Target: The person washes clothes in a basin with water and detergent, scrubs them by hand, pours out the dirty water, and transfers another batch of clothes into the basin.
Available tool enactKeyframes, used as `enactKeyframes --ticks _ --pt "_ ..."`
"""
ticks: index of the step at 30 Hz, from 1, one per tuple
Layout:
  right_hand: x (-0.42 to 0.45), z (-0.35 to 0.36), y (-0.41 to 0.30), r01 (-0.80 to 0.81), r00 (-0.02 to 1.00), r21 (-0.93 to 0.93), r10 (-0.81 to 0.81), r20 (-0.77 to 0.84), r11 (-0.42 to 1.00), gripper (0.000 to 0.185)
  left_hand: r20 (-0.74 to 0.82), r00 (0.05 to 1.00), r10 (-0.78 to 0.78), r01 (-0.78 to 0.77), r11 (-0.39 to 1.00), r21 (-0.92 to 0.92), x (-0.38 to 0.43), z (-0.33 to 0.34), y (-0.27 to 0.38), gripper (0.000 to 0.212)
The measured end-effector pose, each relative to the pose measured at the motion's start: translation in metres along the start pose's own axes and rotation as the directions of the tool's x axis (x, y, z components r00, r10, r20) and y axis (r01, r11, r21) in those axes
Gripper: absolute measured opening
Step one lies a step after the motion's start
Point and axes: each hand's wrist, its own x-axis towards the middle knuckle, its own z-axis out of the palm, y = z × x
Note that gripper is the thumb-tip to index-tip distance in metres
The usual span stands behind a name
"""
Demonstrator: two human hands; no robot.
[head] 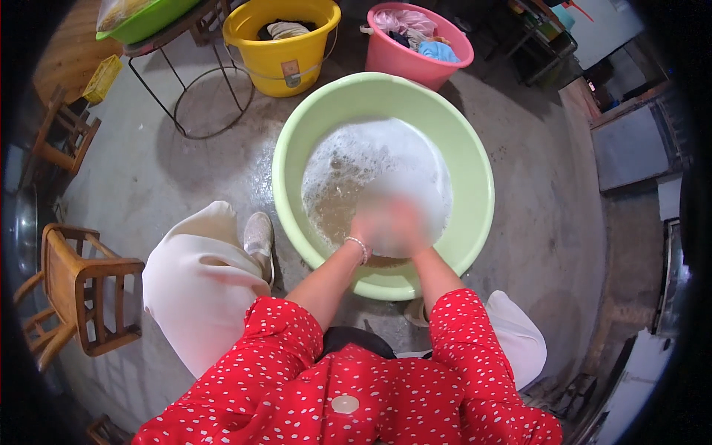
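A large light-green plastic basin [473, 167] stands on the floor before me. Brownish water with white suds [381, 142] covers its bottom. Both my hands are inside the basin, close together over its near right part. A blurred patch hides most of my left hand [364, 222], above a beaded bracelet on the wrist. My right hand [410, 225] is blurred as well, just beside it. Whether the fingers hold anything cannot be made out. Something whitish shows between the hands, too blurred to name.
Beyond the basin stand a yellow bucket [278, 61] and a pink bucket [409, 64], both holding cloth items. A metal-legged stool [178, 89] carries a green basin [130, 25] at upper left. Wooden chairs [92, 278] stand left on the concrete floor [217, 167].
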Motion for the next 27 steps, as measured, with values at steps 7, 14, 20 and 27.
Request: enactKeyframes --ticks 7,14,20,27 --pt "-0.006 0.044 0.062 -0.269 0.963 0.768 0.174 0.205 0.582 0.044 0.130 0.990 0.056 -0.056 0.998 0.001 -0.016 0.024 0.054 0.032" --pt "-0.026 -0.008 0.073 -0.340 0.829 0.905 0.536 0.160 0.255 0.017 0.069 0.951 0.303 -0.309 0.945 0.108 -0.025 0.013 0.091 0.026" --pt "-0.030 -0.022 0.052 -0.046 0.883 0.990 0.469 -0.022 0.133 0.025 0.455 0.842 0.291 -0.539 0.504 0.675 -0.037 0.030 0.069 0.043" --pt "-0.019 -0.016 0.015 -0.080 0.873 0.915 0.471 -0.127 0.395 0.021 0.503 0.827 0.252 -0.554 0.517 0.652 -0.060 0.043 0.054 0.037"
